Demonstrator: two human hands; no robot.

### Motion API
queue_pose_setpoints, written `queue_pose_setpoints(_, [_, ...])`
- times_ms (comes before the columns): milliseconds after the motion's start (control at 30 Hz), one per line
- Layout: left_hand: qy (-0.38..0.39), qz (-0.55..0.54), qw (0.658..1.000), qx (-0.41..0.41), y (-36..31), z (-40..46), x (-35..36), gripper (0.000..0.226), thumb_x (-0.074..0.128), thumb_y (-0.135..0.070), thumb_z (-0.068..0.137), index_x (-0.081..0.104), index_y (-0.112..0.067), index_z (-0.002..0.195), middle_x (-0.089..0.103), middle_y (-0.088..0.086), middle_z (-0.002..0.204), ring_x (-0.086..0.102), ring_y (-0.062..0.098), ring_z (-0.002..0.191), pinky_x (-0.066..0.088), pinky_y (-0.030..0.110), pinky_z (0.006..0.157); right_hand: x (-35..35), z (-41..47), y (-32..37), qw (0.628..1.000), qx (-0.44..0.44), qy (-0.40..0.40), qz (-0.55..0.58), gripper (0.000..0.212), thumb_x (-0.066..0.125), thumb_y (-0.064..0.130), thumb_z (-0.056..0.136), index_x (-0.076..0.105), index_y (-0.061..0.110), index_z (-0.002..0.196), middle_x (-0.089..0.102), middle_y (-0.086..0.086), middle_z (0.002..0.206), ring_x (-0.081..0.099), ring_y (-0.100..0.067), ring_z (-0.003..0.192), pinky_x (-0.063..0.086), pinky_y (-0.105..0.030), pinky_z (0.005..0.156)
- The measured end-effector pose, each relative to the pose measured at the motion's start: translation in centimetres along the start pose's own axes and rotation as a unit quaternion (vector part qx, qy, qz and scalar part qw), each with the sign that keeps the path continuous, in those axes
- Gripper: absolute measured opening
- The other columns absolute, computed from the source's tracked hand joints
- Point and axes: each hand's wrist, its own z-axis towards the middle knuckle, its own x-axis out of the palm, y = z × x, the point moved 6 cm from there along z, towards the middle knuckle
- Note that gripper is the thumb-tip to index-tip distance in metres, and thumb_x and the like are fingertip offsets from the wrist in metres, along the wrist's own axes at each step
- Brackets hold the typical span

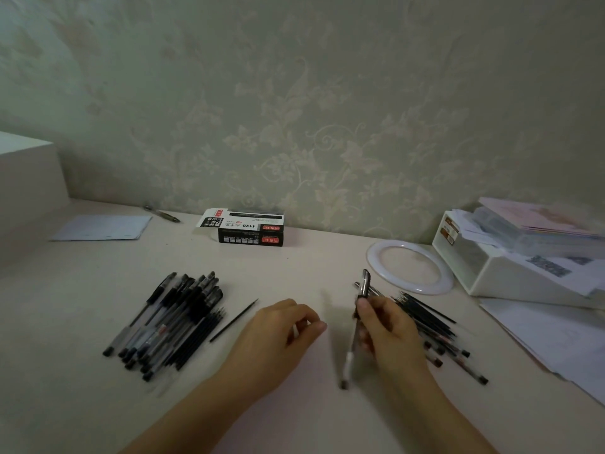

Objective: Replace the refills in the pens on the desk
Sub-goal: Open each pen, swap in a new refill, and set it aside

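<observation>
The right hand (386, 326) closes around a pen (357, 326), held nearly upright above the surface (294, 267). The left hand (281, 329) has its fingers curled, maybe pinching a small white part; blur hides it. A pile of pens (173, 316) lies left, refills (429, 319) lie right, a box (245, 226) behind.

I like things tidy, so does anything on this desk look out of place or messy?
One thin black refill lies alone on the desk, apart from the pen pile to its left. One pen lies far back by the wall, away from both piles. The pen box stands with its flap open. Nothing looks spilled or broken.
</observation>
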Motion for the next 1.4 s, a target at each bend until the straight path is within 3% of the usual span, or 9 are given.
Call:
queue_pose_setpoints(133, [0.001, -0.016, 1.000, -0.004, 0.0, -0.1, 0.3, 0.036, 0.045, -0.062, 0.087, 0.065, -0.035, 0.100, 0.060, -0.018, 0.081, 0.057, 0.001, 0.074, 0.042, 0.012, 0.062, 1.2, -0.3, -0.4, 0.997, 0.024, 0.053, 0.056, 0.009, 0.065, 0.013, 0.092, 0.065, 0.004, 0.095, 0.073, -0.007, 0.076, 0.070, -0.017, 0.068, 0.055, -0.023, 0.066])
queue_pose_setpoints(267, [0.023, -0.026, 0.999, 0.004, -0.3, 0.0, 0.6, 0.029, 0.051, -0.056, 0.089, 0.062, -0.036, 0.107, 0.063, -0.018, 0.083, 0.058, 0.003, 0.073, 0.044, 0.016, 0.064, 1.8, -0.8, 0.4, 0.993, -0.004, 0.114, 0.011, 0.004, 0.072, 0.014, 0.085, 0.071, 0.017, 0.087, 0.072, -0.005, 0.083, 0.069, -0.017, 0.081, 0.053, -0.029, 0.080])
queue_pose_setpoints(400, [0.063, -0.025, 0.997, 0.023, -0.4, -0.1, 1.0, 0.018, 0.049, -0.032, 0.097, 0.060, -0.036, 0.111, 0.062, -0.018, 0.085, 0.060, 0.002, 0.081, 0.048, 0.023, 0.071, 1.7, -0.9, 0.9, 0.993, -0.021, 0.112, -0.007, 0.009, 0.075, 0.019, 0.083, 0.071, 0.025, 0.090, 0.067, 0.002, 0.075, 0.062, -0.005, 0.072, 0.049, -0.016, 0.068])
queue_pose_setpoints(533, [0.057, 0.000, 0.998, 0.040, -0.4, -0.1, 1.0, 0.018, 0.052, -0.032, 0.097, 0.057, -0.037, 0.113, 0.062, -0.016, 0.094, 0.057, 0.002, 0.083, 0.047, 0.023, 0.071, 1.3, -0.8, 0.9, 0.994, -0.046, 0.098, -0.024, 0.012, 0.069, 0.017, 0.089, 0.071, 0.026, 0.080, 0.065, -0.002, 0.070, 0.059, -0.003, 0.063, 0.045, -0.014, 0.058])
queue_pose_setpoints(633, [0.064, -0.023, 0.997, 0.039, -0.7, -0.2, 1.0, 0.007, 0.053, -0.036, 0.096, 0.057, -0.035, 0.100, 0.058, -0.018, 0.085, 0.054, -0.001, 0.072, 0.036, 0.011, 0.060, 2.1, -1.1, 1.1, 0.989, -0.064, 0.132, -0.026, 0.012, 0.070, 0.009, 0.087, 0.071, 0.017, 0.078, 0.067, -0.006, 0.066, 0.061, -0.007, 0.058, 0.047, -0.015, 0.057])
queue_pose_setpoints(733, [0.075, 0.025, 0.996, 0.035, -0.6, -0.2, 1.2, 0.018, 0.041, -0.048, 0.096, 0.050, -0.035, 0.090, 0.053, -0.022, 0.074, 0.050, 0.001, 0.068, 0.031, 0.020, 0.055, 2.5, -1.4, 1.0, 0.986, -0.052, 0.155, 0.021, 0.015, 0.068, 0.006, 0.088, 0.069, 0.012, 0.075, 0.064, -0.003, 0.059, 0.058, -0.007, 0.052, 0.045, -0.014, 0.052])
queue_pose_setpoints(1100, [0.039, 0.105, 0.994, 0.022, -0.9, -0.1, 0.0, 0.045, 0.020, -0.072, 0.087, 0.048, -0.041, 0.102, 0.050, -0.011, 0.059, 0.051, 0.009, 0.060, 0.030, 0.023, 0.048, 1.6, -1.3, 1.5, 0.991, -0.094, 0.098, -0.012, 0.011, 0.067, 0.013, 0.090, 0.067, 0.014, 0.080, 0.066, -0.001, 0.065, 0.058, -0.007, 0.058, 0.047, -0.015, 0.057])
queue_pose_setpoints(1233, [0.021, 0.080, 0.996, -0.024, -0.3, 0.0, -0.5, 0.031, 0.026, -0.062, 0.093, 0.034, -0.033, 0.099, 0.048, -0.006, 0.059, 0.047, 0.008, 0.055, 0.027, 0.024, 0.047, -0.1, -1.1, 1.7, 0.978, -0.150, 0.013, -0.147, 0.013, 0.069, 0.018, 0.089, 0.064, 0.029, 0.085, 0.069, 0.010, 0.083, 0.065, -0.008, 0.076, 0.052, -0.020, 0.069])
queue_pose_setpoints(1400, [0.054, 0.058, 0.996, -0.031, -0.3, -0.4, 0.3, 0.009, 0.038, -0.036, 0.100, 0.032, -0.030, 0.096, 0.048, -0.008, 0.072, 0.047, 0.011, 0.063, 0.038, 0.031, 0.054, 0.6, -1.4, 1.1, 0.931, -0.198, 0.039, -0.305, 0.014, 0.066, 0.019, 0.085, 0.059, 0.030, 0.082, 0.062, 0.016, 0.086, 0.057, -0.005, 0.079, 0.046, -0.014, 0.065])
